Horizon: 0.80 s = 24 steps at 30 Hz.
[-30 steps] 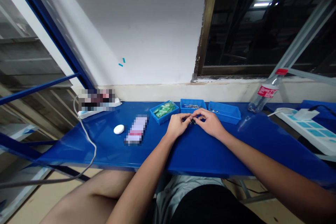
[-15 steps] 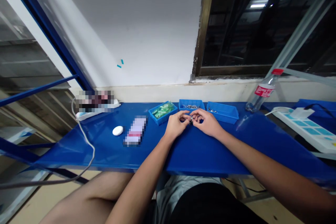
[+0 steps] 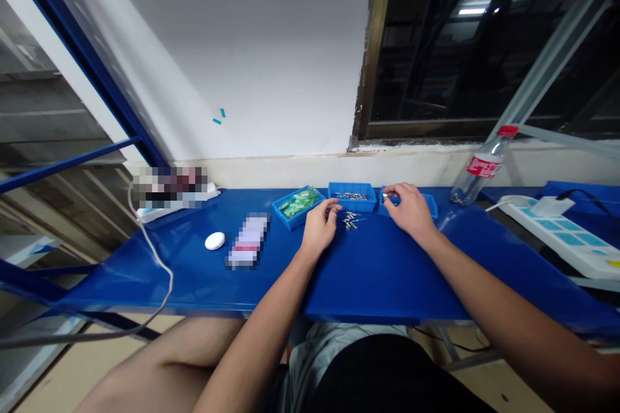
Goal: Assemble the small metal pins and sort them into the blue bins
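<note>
My left hand [image 3: 320, 227] hovers just left of a small pile of silver pins [image 3: 351, 221] with thin stems, which look like blind rivets, on the blue table. Its fingers are curled together; whatever they pinch cannot be made out. Over the right blue tray [image 3: 429, 205], my right hand [image 3: 411, 211] has thumb and forefinger closed on a tiny pale piece [image 3: 385, 197]. That hand hides much of the tray. More such pins lie in the middle blue tray [image 3: 352, 206], behind the pile.
A left blue tray [image 3: 291, 224] holds green plastic packets [image 3: 298, 203]. Further left lie a pixelated phone-shaped object [image 3: 248, 240] and a white oval case [image 3: 215, 241]. At right stand a bottle [image 3: 479, 171] with a red cap and a white power strip [image 3: 562, 232]. A cable [image 3: 162, 264] hangs over the left edge.
My hands, together before, have separated. The right moved right to the right tray, the left stayed near its place. The pile of pins on the table now shows between them.
</note>
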### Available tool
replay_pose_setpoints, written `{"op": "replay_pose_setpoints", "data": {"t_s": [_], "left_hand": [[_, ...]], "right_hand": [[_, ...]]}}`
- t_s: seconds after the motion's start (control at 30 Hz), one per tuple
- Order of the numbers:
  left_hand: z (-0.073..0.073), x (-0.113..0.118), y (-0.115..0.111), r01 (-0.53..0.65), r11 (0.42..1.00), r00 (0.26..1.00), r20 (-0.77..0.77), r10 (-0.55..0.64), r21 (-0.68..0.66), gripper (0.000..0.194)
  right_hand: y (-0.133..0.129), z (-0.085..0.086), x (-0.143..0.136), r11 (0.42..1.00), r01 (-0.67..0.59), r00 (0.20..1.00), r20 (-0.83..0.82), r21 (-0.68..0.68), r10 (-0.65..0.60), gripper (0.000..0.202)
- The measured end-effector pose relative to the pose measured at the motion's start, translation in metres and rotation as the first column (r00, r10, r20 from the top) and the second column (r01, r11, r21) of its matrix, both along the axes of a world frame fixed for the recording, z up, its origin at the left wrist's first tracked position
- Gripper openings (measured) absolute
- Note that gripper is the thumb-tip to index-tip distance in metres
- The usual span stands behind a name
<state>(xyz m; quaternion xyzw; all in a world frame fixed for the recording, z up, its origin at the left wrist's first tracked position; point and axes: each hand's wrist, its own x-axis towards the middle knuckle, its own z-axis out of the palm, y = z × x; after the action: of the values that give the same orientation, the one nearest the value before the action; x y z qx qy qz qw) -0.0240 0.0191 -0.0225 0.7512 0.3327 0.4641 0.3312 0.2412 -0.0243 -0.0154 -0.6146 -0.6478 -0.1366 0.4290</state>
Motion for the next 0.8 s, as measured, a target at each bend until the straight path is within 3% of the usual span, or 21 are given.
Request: {"op": "replay_pose_setpoints", "data": {"t_s": [0.23, 0.53, 0.63, 0.7, 0.8], "left_hand": [[0.0, 0.001, 0.001, -0.005, 1.0, 1.0, -0.015, 0.005, -0.004, 0.027], [-0.005, 0.0, 0.003, -0.003, 1.0, 1.0, -0.031, 0.003, 0.004, 0.028], [-0.006, -0.001, 0.004, -0.01, 1.0, 0.999, -0.036, 0.01, 0.004, 0.027], [-0.006, -0.001, 0.003, -0.012, 1.0, 0.999, -0.047, 0.012, -0.005, 0.027], [-0.005, -0.001, 0.002, -0.017, 1.0, 0.998, -0.054, 0.016, -0.02, 0.028]], "right_hand": [[-0.008, 0.009, -0.017, 0.989, -0.091, 0.995, -0.037, 0.117, 0.096, 0.028], [-0.015, 0.011, -0.03, 0.967, -0.195, 0.977, -0.06, 0.164, 0.207, 0.044], [-0.011, 0.008, -0.022, 0.976, -0.138, 0.986, -0.071, 0.171, 0.152, 0.045], [-0.007, 0.003, -0.012, 0.988, -0.034, 0.996, -0.074, 0.149, 0.046, 0.044], [-0.001, -0.006, 0.004, 0.993, 0.117, 0.993, 0.011, 0.022, -0.117, 0.026]]}}
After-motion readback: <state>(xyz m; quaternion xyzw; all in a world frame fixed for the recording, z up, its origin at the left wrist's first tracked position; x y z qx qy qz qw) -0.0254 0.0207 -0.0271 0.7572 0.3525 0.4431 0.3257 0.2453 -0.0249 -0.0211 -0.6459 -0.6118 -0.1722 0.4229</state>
